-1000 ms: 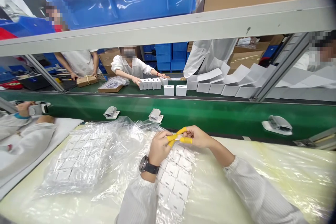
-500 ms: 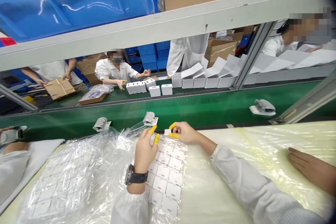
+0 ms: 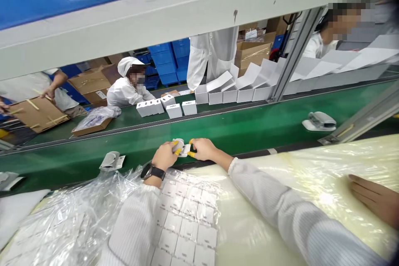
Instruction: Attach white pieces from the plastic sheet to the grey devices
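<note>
Together, your left hand [image 3: 164, 156] and right hand [image 3: 202, 148] pinched a small grey-white part [image 3: 181, 147] on the green conveyor belt [image 3: 249, 129].

Yellow finger cots [image 3: 177, 149] are showing against a green belt [image 3: 249, 131], white boxes [image 3: 174, 110] are lining it, blue bins [image 3: 170, 56] are stacking behind.

- White boxes [image 3: 174, 110] in a row across the belt [image 3: 249, 126].
- Open cartons [image 3: 230, 91] beside them.
- Blue crates [image 3: 168, 60] behind.
- Co-worker's hand [image 3: 374, 199] at right.
</note>
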Available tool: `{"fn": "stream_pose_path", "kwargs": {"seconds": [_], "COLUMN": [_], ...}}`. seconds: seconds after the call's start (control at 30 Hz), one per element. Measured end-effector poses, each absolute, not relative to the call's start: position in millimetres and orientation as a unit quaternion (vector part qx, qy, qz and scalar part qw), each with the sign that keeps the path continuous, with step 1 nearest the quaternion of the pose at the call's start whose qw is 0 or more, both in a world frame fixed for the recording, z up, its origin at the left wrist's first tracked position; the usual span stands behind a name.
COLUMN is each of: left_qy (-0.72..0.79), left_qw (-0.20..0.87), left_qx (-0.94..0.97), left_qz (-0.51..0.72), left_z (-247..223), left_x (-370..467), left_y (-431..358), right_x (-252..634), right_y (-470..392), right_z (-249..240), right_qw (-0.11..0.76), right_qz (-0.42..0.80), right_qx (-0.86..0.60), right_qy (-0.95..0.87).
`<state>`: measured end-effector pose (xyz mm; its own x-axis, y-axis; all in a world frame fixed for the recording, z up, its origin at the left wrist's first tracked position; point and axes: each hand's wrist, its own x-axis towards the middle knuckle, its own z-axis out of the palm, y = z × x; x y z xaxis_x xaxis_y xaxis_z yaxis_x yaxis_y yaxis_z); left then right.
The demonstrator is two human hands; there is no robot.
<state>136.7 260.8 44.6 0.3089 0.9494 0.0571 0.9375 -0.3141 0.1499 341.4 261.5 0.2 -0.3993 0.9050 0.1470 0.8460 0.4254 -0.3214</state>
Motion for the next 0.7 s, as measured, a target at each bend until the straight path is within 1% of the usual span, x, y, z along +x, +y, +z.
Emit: {"fn": "stream_pose_path", "kwargs": {"seconds": [0.13, 0.43, 0.7], "left_qy": [0.565, 0.539, 0.518], "left_qw": [0.039, 0.067, 0.068], "left_qx": [0.821, 0.834, 0.846], "left_qz": [0.077, 0.100, 0.110], "left_z": [35.0, 32.7, 30.4], "left_x": [138.1, 154.8, 172.4], "left_y": [266.3, 272.7, 271.8], "right_x": [344.2, 373.2, 393.2], "right_y": [273.5, 275.1, 269.5], "right_z": [-5.3, -15.5, -17.3], "right_qw": [0.135, 0.191, 0.209], "right_qz": [0.104, 0.144, 0.155], "right_qx": [-0.522, -0.502, -0.523], "right_qy": [-0.836, -0.831, -0.812]}}
